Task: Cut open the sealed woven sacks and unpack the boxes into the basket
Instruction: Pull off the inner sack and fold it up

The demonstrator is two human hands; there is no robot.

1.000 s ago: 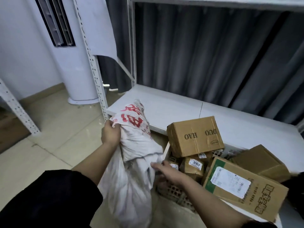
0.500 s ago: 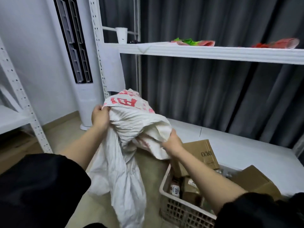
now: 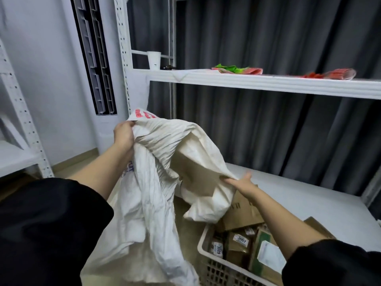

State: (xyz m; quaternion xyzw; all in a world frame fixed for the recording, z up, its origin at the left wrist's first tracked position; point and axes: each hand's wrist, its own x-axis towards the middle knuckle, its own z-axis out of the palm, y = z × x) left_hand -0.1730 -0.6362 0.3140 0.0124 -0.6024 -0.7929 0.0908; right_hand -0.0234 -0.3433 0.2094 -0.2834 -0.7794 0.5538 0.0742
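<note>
Sack (image 3: 156,182) hangs limp and crumpled above the floor, beside the near-left corner of the basket (image 3: 203,249). The left hand (image 3: 123,134) is clenched on the gathered top edge near the red print; the right hand (image 3: 242,183) pinches a lower fold, fingers partly spread. Woven cloth like this looks light, soft and a bit slick, so bunching plenty of it in the fist should hold best. It seems almost empty. Cardboard boxes (image 3: 241,240) already fill the basket, stiff-cornered and probably light enough to lift singly by their edges.
</note>
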